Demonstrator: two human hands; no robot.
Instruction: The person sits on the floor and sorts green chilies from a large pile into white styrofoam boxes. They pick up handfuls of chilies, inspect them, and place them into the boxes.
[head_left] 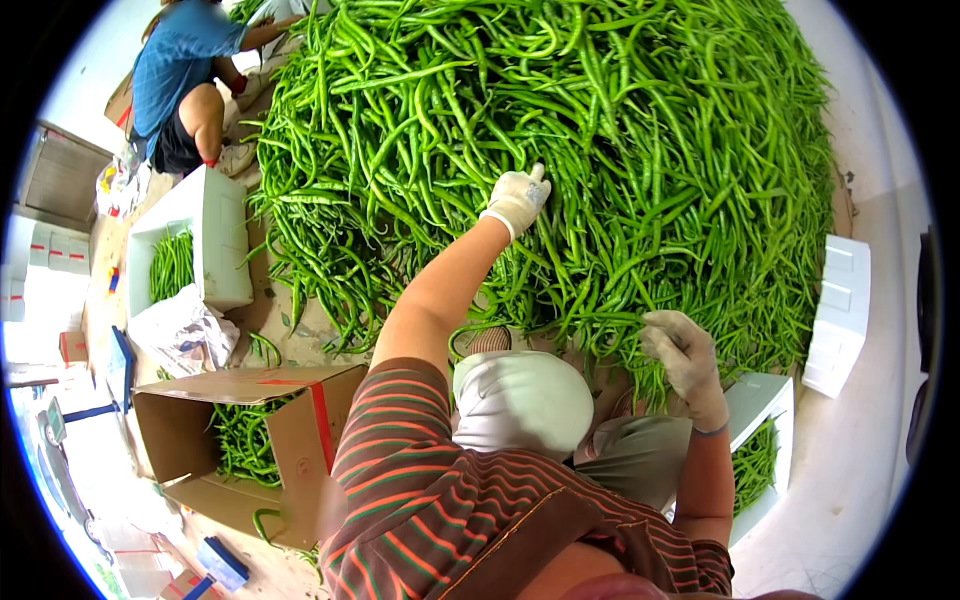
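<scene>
A broad heap of long green chili peppers spreads in front of me. My left hand, in a white glove, reaches onto the middle of it. Its fingers are bent down among the peppers, and whatever they hold is hidden. Lower down, at the heap's near right edge, my right hand is raised in a greyish-white glove. Its fingers are loosely curved, with a gap between thumb and fingers, and I see nothing clearly held in it. Some pepper tips lie close to its fingertips.
A cardboard box with peppers lies at my left, beyond it a white foam box with more. Another white box with peppers is at my right. A white foam lid stands farther right. A person crouches at the far left.
</scene>
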